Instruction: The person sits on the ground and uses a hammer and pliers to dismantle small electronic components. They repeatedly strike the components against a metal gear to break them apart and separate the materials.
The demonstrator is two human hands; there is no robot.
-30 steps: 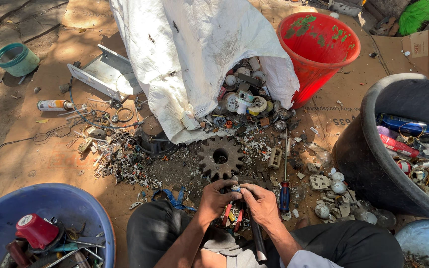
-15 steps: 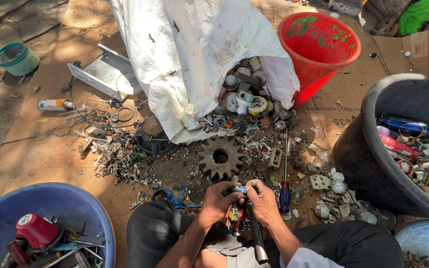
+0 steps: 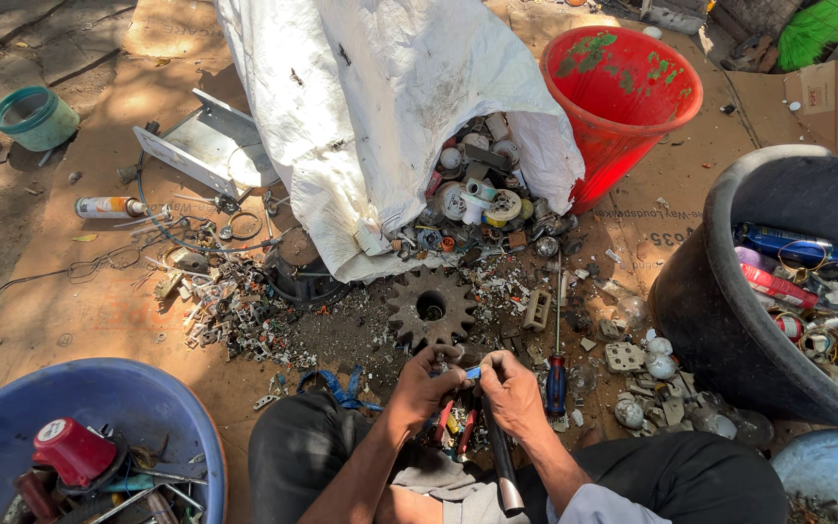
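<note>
Both grips closed: my left hand and right hand pinch one small part with a blue bit between them, fingertips nearly touching. Part is too small to identify. It sits above my lap, just on my side of the rusty gear.

Red-handled pliers lie under my hands, partly hidden. Dark metal rod runs from under my right hand down across my lap.

Ground is cardboard sheeting over dirt. Gear lies flat at the centre, just below the mouth of the white sack, which spills plastic fittings and tape rolls. Screwdriver with red and blue handle lies just right of my right hand, shaft pointing away from me. Blue strap lies left of my left hand.

Red bucket tilts against the sack's right side. Black tub at the right edge holds cans and wire. Blue basin at the near left corner holds a red cap and scrap. Spray can and teal pot sit at the far left. Metal tray touches the sack's left side. Loose scrap bits are scattered left of the gear.
</note>
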